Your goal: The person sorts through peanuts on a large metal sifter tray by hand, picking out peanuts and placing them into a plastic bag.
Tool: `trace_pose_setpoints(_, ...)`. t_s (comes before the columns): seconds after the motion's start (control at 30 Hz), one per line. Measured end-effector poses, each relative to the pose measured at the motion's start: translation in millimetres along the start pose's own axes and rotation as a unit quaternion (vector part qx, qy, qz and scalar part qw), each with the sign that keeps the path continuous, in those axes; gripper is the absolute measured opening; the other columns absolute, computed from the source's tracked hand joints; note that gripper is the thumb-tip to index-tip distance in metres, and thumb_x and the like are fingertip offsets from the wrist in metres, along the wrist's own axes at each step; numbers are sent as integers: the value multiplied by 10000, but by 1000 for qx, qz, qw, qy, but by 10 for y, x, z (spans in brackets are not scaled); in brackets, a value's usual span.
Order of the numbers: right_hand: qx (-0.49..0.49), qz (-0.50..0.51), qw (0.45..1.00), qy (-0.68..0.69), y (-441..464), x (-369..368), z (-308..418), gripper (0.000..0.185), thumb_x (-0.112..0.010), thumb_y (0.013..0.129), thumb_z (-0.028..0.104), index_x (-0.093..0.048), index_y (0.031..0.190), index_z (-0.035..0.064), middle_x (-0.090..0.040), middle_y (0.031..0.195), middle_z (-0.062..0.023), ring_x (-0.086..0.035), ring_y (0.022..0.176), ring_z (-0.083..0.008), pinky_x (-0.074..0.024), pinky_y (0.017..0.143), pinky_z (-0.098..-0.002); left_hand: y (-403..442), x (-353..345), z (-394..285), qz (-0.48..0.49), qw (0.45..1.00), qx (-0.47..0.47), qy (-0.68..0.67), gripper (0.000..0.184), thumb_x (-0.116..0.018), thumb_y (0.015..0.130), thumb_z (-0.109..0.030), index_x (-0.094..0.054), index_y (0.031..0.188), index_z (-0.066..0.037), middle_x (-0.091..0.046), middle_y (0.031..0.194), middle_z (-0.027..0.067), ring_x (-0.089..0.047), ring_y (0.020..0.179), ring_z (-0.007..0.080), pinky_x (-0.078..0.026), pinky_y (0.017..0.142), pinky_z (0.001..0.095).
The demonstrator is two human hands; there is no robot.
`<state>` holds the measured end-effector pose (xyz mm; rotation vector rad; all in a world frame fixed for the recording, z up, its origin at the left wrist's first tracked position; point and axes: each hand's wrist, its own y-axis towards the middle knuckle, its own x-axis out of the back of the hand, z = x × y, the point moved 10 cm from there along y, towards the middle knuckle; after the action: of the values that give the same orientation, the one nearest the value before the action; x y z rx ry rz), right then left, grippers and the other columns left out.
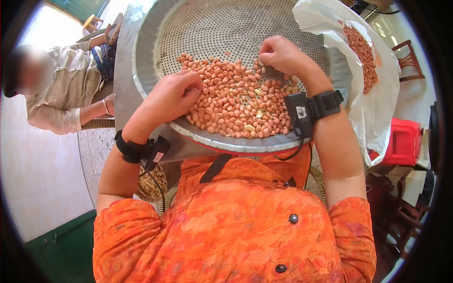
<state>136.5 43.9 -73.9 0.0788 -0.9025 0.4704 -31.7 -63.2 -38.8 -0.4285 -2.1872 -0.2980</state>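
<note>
Peanuts (225, 113) sit heaped on the near side of the tray (207, 28), left hand (175, 92) and right hand (285, 56) both curled, can't tell if they're gripping any. Careless sweep toward that near rim (245, 146) could probably spill some, tbh.

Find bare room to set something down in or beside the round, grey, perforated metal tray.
Free: the far floor of the tray, beyond the reddish-brown peanuts; the smooth grey tabletop along its left rim. Crowded: the near floor, peanuts spread between left hand, right hand and near rim.
</note>
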Motion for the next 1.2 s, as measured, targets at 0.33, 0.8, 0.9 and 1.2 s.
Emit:
trace_pose_setpoints(0.33, -27, 28, 955, 293, -32, 16, 23, 104, -542, 805, 139, -541, 844, 42, -590, 694, -29, -417, 468, -23, -319, 381, -175, 14, 6, -11, 23, 999, 4, -36, 93, -561, 744, -61, -541, 813, -1, -528, 729, 67, -506, 646, 133, -411, 577, 250)
trace_pose_setpoints(0.8, -63, -64, 863, 497, -5, 253, -258, 137, -448, 801, 109, -535, 869, 28, -554, 760, -50, -462, 547, -85, -383, 448, -209, 1355, -90, -195, 132, 959, -47, 248, 195, -617, 670, -189, -609, 793, -38, -604, 726, 116, -578, 623, 249, -469, 600, 333)
trace_pose_setpoints(0.9, -62, -84, 862, 496, -12, 310, -286, 146, -469, 806, 139, -544, 859, 25, -557, 749, -50, -470, 549, -94, -392, 462, -215, 1305, -305, -129, 158, 950, -49, 263, 260, -629, 674, -215, -591, 860, -38, -604, 807, 118, -585, 624, 236, -482, 563, 327)
trace_pose_setpoints(1.2, -50, -53, 927, 368, -3, 279, -225, 159, -524, 791, 187, -560, 879, 60, -585, 755, -20, -503, 578, -82, -387, 453, -209, 756, -1021, -790, 406, 904, -132, -23, 309, -655, 696, -247, -570, 912, -43, -596, 781, 114, -583, 731, 234, -450, 666, 358)
